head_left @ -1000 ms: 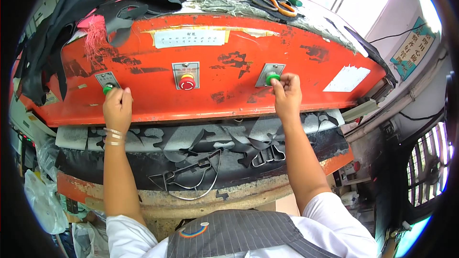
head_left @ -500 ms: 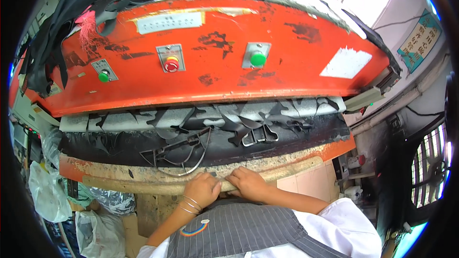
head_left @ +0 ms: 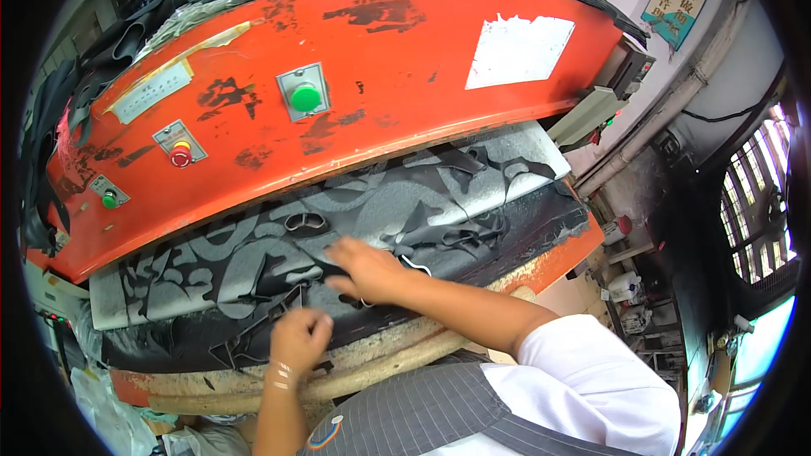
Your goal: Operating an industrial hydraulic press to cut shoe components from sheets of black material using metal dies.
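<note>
My left hand (head_left: 300, 339) is closed, fingers curled, at the right end of a large metal cutting die (head_left: 253, 323). Whether it grips the die is hidden. Beyond it my right hand (head_left: 369, 270) reaches over the press bed with its fingers stretched out, above dark sheet material. A smaller metal die (head_left: 414, 265) shows partly behind the right wrist. Dark cut sheet scraps (head_left: 452, 232), full of curved holes, lie across a pale cutting board (head_left: 532, 139). A small dark loop-shaped piece (head_left: 306, 224) sits beyond the right fingertips.
Over the bed stands the orange press head (head_left: 397, 76), with a green button (head_left: 305, 98) and a red emergency stop (head_left: 181, 154). A worn beige bar (head_left: 380, 365) runs along the front edge. Plastic bags (head_left: 110, 405) are at the lower left, a wall pipe (head_left: 642, 139) at the right.
The view has turned, and more of the pale board shows under the press head. My right hand has gone from the front bar out over the scraps; my left has moved beside the large die.
</note>
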A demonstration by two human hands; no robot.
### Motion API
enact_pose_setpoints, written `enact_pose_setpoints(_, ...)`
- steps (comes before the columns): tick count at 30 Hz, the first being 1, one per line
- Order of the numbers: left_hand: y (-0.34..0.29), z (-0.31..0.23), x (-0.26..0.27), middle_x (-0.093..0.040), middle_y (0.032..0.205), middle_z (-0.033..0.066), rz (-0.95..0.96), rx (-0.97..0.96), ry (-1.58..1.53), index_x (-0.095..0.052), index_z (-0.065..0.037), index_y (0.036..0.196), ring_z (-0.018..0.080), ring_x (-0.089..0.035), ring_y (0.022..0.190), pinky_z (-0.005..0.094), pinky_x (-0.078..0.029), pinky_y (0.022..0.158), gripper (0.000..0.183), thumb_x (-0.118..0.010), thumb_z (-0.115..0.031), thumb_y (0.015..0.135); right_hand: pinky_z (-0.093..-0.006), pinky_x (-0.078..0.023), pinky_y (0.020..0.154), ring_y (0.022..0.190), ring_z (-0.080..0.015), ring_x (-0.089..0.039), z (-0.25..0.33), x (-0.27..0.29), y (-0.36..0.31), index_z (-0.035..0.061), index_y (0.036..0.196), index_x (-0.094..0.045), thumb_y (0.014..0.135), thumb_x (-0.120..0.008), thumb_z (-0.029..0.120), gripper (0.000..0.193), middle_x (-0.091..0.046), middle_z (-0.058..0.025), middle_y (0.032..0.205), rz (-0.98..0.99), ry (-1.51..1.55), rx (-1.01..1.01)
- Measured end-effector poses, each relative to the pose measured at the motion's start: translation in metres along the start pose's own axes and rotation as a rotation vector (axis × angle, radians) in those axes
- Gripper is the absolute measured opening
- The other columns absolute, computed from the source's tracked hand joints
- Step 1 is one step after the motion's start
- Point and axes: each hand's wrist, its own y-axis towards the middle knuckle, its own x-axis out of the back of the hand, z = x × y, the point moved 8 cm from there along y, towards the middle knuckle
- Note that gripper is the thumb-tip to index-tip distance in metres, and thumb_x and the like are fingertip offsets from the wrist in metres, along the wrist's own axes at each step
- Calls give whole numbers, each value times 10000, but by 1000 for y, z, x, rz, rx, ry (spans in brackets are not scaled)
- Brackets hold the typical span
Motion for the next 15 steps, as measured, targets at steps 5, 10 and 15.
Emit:
enact_pose_setpoints(5,75,42,7,-578,1232,239,-414,70,-32,-262,-6,1452,396,-552,1124,429,-399,983,668,-543,-77,850,-433,-481,876,1035,-376,-568,-39,-34,64,22,1145,-564,790,-706,310,479,-551,-193,1112,7,-31,-114)
enact_pose_setpoints(10,84,57,-14,-536,1325,193,-375,62,178,-270,15,1444,363,-485,1230,453,-299,1084,661,-529,-81,843,-420,-487,807,915,-368,-600,-82,-12,76,19,1034,-639,753,-742,277,395,-597,-196,964,-169,357,-66)
enact_pose_setpoints(15,71,61,-12,-543,1332,158,-392,73,178,-290,17,1435,353,-485,1239,460,-293,1093,649,-534,-96,844,-422,-493,801,920,-353,-605,-143,81,6,81,1052,-649,750,-748,303,388,-601,-152,969,-231,11,-199)
